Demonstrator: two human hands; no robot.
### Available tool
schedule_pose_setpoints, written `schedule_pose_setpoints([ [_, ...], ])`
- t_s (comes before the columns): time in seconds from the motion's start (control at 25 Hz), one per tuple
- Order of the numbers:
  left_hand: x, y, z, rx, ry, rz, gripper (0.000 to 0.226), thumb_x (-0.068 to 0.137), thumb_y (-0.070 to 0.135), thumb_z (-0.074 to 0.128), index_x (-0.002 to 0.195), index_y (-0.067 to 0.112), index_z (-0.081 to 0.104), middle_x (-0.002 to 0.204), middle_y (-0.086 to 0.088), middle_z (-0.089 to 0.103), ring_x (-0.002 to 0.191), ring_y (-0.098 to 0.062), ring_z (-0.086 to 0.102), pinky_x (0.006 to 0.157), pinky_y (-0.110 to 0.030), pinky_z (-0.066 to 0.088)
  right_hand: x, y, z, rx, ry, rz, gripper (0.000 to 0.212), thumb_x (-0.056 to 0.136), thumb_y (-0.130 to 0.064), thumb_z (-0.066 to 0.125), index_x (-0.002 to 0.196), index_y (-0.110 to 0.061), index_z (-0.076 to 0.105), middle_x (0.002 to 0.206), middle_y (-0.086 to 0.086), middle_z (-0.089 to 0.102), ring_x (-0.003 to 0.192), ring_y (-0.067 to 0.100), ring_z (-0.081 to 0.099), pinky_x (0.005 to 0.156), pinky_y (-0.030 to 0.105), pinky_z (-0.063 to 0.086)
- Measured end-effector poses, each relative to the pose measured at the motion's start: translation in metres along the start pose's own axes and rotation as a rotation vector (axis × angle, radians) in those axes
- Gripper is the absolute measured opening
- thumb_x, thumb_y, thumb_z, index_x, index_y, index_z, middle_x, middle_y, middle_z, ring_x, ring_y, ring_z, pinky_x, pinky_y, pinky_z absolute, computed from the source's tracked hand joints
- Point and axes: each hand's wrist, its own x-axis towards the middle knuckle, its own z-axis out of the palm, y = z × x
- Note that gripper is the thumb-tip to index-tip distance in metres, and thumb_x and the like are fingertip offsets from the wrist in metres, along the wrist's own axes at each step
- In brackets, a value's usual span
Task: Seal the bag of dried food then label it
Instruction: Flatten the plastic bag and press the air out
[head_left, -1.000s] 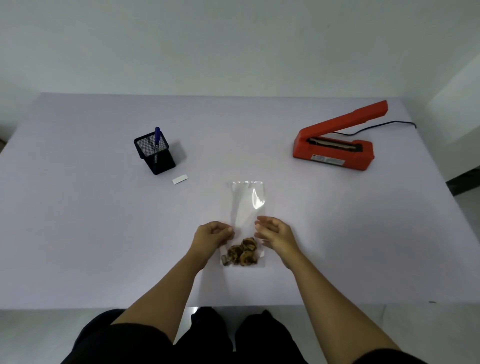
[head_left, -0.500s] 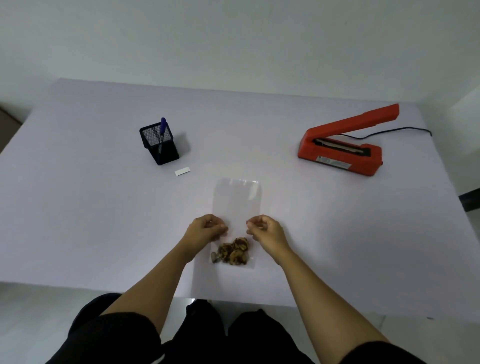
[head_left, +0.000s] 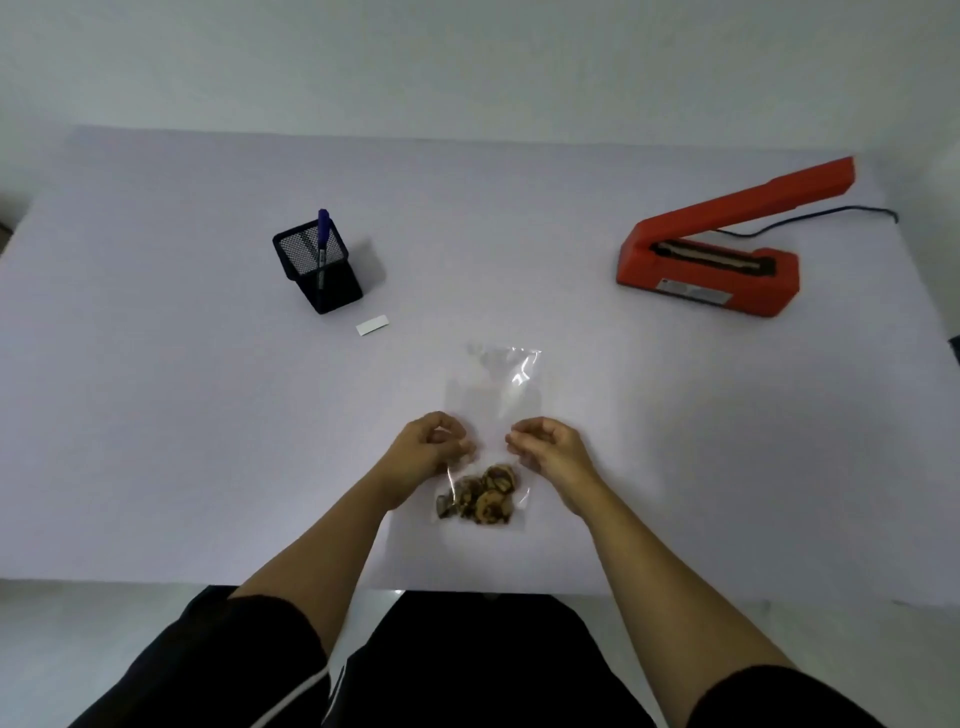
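Observation:
A clear plastic bag (head_left: 498, 395) lies flat near the table's front edge, its open mouth pointing away from me. Brown dried food pieces (head_left: 480, 500) sit bunched at its near end. My left hand (head_left: 428, 454) pinches the bag's left edge and my right hand (head_left: 550, 449) pinches its right edge, both just above the food. A small white label (head_left: 372, 325) lies on the table to the upper left of the bag. An orange heat sealer (head_left: 711, 254) stands at the right with its arm raised.
A black mesh pen holder (head_left: 317, 273) with a blue marker (head_left: 322, 244) in it stands at the left, just behind the label. The sealer's dark cord (head_left: 841, 214) runs off to the right. The pale table (head_left: 156, 405) ends close to my lap.
Both hands closed from loose fingers beside the bag to pinches on its two side edges. The bag's far end lifted slightly and shows a glare. The camera view shifted a little.

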Motion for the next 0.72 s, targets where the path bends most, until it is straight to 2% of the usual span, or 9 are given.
schedule_pose_setpoints([
  [0.08, 0.004, 0.000, -0.002, -0.082, -0.023, -0.020, 0.017, 0.089, -0.002, 0.056, 0.083, 0.012, 0.048, 0.099, -0.018, 0.069, 0.084, -0.025, 0.067, 0.059, -0.023, 0.051, 0.002, 0.002, 0.005, 0.037, -0.033, 0.035, 0.017, 0.082, -0.006, 0.068, 0.082, -0.019, 0.057, 0.092, 0.002, 0.067, 0.084, 0.014, 0.064, 0.062, 0.022, 0.050],
  [0.16, 0.005, -0.002, -0.003, -0.110, -0.026, -0.015, 0.016, 0.088, 0.000, 0.059, 0.089, 0.013, 0.049, 0.103, -0.020, 0.068, 0.087, -0.027, 0.068, 0.064, -0.026, 0.054, 0.002, 0.003, 0.005, -0.015, -0.065, 0.002, 0.027, 0.078, -0.002, 0.071, 0.090, -0.017, 0.052, 0.096, 0.006, 0.069, 0.087, 0.018, 0.066, 0.065, 0.025, 0.055],
  [0.28, 0.011, -0.009, -0.009, 0.009, -0.062, 0.033, 0.029, 0.078, 0.007, 0.073, 0.102, 0.020, 0.062, 0.090, -0.016, 0.067, 0.086, -0.026, 0.068, 0.077, -0.033, 0.056, 0.003, 0.005, 0.004, -0.141, -0.050, -0.060, 0.035, 0.075, -0.004, 0.074, 0.098, -0.021, 0.053, 0.098, 0.013, 0.070, 0.090, 0.025, 0.068, 0.075, 0.029, 0.058],
  [0.44, 0.017, -0.009, -0.009, 0.082, -0.011, 0.029, 0.017, 0.079, 0.004, 0.072, 0.094, 0.010, 0.068, 0.082, -0.009, 0.070, 0.077, -0.019, 0.067, 0.064, -0.016, 0.052, 0.008, 0.005, 0.008, -0.129, -0.052, -0.060, 0.023, 0.077, -0.003, 0.072, 0.093, -0.016, 0.062, 0.097, 0.007, 0.070, 0.095, 0.019, 0.066, 0.077, 0.022, 0.055],
  [0.52, 0.017, -0.009, -0.007, 0.063, 0.006, 0.047, 0.017, 0.082, 0.003, 0.068, 0.097, 0.007, 0.061, 0.085, -0.008, 0.070, 0.076, -0.018, 0.067, 0.062, -0.016, 0.052, 0.010, 0.005, 0.008, -0.119, -0.067, -0.054, 0.025, 0.077, -0.004, 0.072, 0.094, -0.019, 0.062, 0.103, 0.005, 0.069, 0.099, 0.019, 0.064, 0.080, 0.026, 0.054],
  [0.6, 0.018, -0.011, -0.008, 0.037, 0.017, 0.055, 0.034, 0.083, 0.005, 0.067, 0.109, 0.015, 0.048, 0.096, -0.010, 0.072, 0.085, -0.022, 0.070, 0.071, -0.028, 0.057, 0.012, 0.005, 0.005, -0.138, -0.095, -0.042, 0.037, 0.077, -0.001, 0.071, 0.104, -0.021, 0.056, 0.109, 0.008, 0.066, 0.101, 0.019, 0.064, 0.082, 0.030, 0.055],
  [0.72, 0.013, -0.012, -0.005, 0.068, 0.056, 0.108, 0.052, 0.084, 0.012, 0.067, 0.117, 0.033, 0.033, 0.105, -0.008, 0.071, 0.087, -0.022, 0.070, 0.077, -0.038, 0.058, 0.012, 0.005, 0.003, -0.107, -0.041, -0.075, 0.055, 0.079, 0.004, 0.068, 0.113, -0.019, 0.032, 0.109, 0.011, 0.064, 0.095, 0.018, 0.066, 0.074, 0.025, 0.057],
])
